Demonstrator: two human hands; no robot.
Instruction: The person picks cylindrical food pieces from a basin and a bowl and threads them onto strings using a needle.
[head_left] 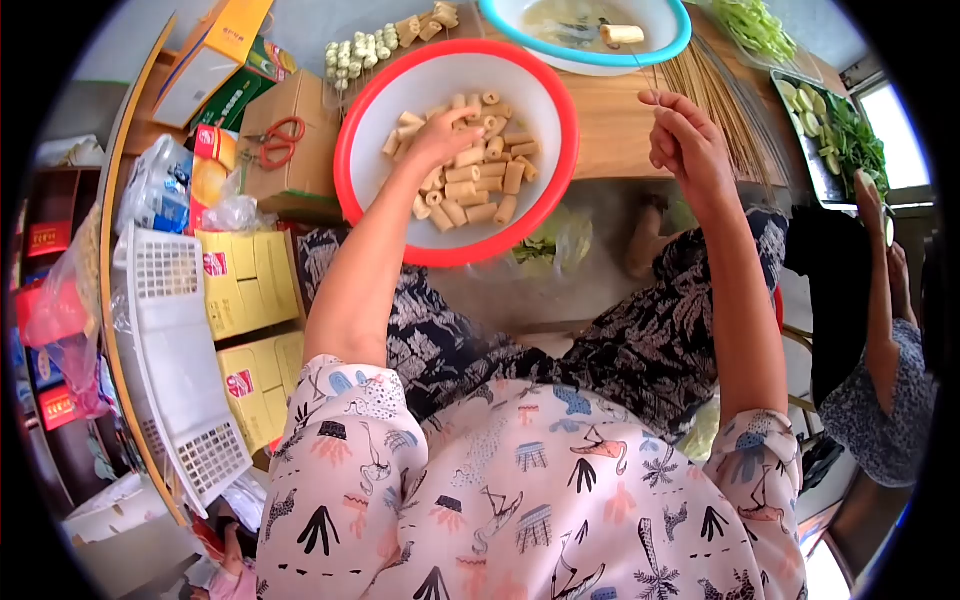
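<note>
My left hand reaches into a white basin with a red rim, its fingers apart and touching the heap of short tan tube-shaped rolls. My right hand is closed in a pinch on a thin skewer. At the skewer's far end is one pale roll, over the near side of a blue-rimmed basin that holds liquid. Many loose thin skewers lie on the wooden table to the right of that basin.
Behind the red-rimmed basin are filled skewers. Red-handled scissors rest on a cardboard box at left. A tray of greens and sliced vegetables stands at right, where another person's hand is near. Leafy greens sit at the back.
</note>
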